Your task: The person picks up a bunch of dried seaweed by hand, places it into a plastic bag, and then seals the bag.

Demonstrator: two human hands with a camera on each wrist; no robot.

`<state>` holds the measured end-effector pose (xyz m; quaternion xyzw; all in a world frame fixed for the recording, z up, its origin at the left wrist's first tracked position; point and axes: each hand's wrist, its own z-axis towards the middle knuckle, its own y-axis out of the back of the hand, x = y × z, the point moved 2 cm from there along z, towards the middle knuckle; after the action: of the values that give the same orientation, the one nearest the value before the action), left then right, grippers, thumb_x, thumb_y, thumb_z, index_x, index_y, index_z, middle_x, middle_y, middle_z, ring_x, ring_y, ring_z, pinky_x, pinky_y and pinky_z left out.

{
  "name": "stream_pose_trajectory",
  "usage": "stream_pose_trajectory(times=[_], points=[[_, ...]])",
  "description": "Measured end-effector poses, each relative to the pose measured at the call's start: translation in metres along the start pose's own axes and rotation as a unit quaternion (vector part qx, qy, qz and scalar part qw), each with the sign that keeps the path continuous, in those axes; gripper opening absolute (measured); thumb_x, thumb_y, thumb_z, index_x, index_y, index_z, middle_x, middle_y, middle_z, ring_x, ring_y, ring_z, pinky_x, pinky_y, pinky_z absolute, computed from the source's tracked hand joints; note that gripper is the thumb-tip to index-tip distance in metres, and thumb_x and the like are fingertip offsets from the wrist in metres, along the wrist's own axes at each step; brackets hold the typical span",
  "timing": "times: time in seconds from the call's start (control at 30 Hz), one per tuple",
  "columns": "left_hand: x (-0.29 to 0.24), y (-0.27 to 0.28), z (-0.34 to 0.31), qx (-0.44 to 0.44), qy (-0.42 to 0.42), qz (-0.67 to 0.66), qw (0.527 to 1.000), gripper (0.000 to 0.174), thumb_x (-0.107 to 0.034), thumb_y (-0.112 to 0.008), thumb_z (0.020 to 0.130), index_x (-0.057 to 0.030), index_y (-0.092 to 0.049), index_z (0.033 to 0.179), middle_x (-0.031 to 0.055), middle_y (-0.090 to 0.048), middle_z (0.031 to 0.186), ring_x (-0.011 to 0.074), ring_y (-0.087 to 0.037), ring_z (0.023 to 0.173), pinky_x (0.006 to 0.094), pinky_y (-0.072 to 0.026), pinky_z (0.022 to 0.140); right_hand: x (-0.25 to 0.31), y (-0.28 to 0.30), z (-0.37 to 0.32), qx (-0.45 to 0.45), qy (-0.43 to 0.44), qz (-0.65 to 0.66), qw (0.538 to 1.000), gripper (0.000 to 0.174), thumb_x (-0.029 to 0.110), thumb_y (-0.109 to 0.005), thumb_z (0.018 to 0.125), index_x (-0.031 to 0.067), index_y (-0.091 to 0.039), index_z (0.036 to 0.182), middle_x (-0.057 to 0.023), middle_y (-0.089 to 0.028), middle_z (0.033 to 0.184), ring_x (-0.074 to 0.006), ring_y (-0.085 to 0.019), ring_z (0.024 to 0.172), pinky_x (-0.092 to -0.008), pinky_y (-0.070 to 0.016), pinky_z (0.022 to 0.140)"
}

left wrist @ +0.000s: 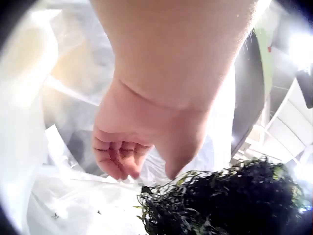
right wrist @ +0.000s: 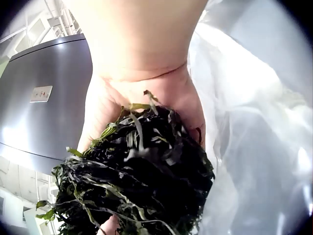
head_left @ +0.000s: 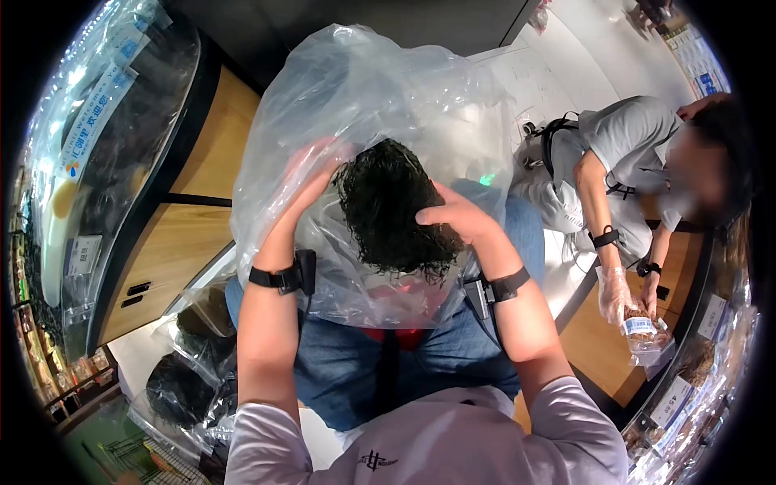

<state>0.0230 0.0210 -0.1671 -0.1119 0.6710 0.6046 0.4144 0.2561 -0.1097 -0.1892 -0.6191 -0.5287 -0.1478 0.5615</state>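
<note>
A dark, leafy clump like dried seaweed is at the mouth of a large clear plastic bag on the person's lap. The right hand grips the clump's right side, thumb across its face; in the right wrist view strands hide most of that hand, and one fingertip shows below. The left hand is beside the clump's left edge, partly behind hazy plastic. In the left wrist view this hand has relaxed, slightly bent fingers holding nothing, its thumb close above the clump.
More bagged dark clumps lie on the floor at lower left. A shop counter stands on the left, another display with price cards on the right. A second person crouches at right, holding a small packet.
</note>
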Motion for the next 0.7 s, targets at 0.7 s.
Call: stream_pose_trajectory(times=[0.7], points=[[-0.051,-0.003,-0.073,0.108,0.192,-0.428,0.877,0.079,-0.057,-0.055,0.094,0.0039,-0.041,0.143,0.0149,-0.053,0.137,0.0252,-0.049,0.127,0.0370,-0.0378,0.106,-0.031,-0.009,0.023,-0.079,0.085,0.076,0.990,0.067,0.014,-0.071,0.087,0.0020,-0.037,0.144,-0.0096,-0.054,0.133,-0.0202,-0.053,0.121,-0.0345,-0.0419,0.104]])
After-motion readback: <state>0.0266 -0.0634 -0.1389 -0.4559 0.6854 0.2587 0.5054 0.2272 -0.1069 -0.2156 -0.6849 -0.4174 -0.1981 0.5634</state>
